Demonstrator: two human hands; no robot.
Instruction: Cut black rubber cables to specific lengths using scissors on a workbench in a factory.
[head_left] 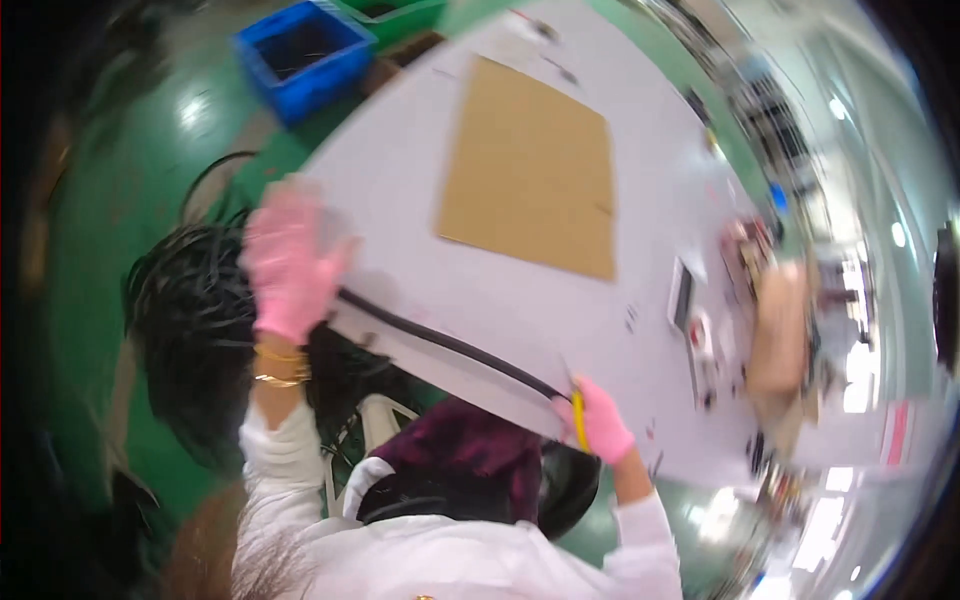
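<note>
Both my hands wear pink gloves. My left hand (pixel 293 262) is over the table's left edge, fingers stretched out and thumb apart, slightly blurred. No object shows in its grasp. A long black rubber-like strip (pixel 445 341) runs along the near side of the table, from beside my left hand to my right hand's fingers. At the near right, my right hand (pixel 604 420) is closed around a yellow-handled tool (pixel 579 416) with a thin pointed tip facing away from me. Whether that tool is scissors or a knife cannot be made out. The strip's right end touches or lies beside these fingers.
A brown cardboard sheet (pixel 530 170) lies on the white table (pixel 400 190). Beyond the left edge stands a blue crate (pixel 305 62). Many black strips (pixel 190 330) hang in a bundle at my left. A cardboard box (pixel 778 330) and small items sit at the right.
</note>
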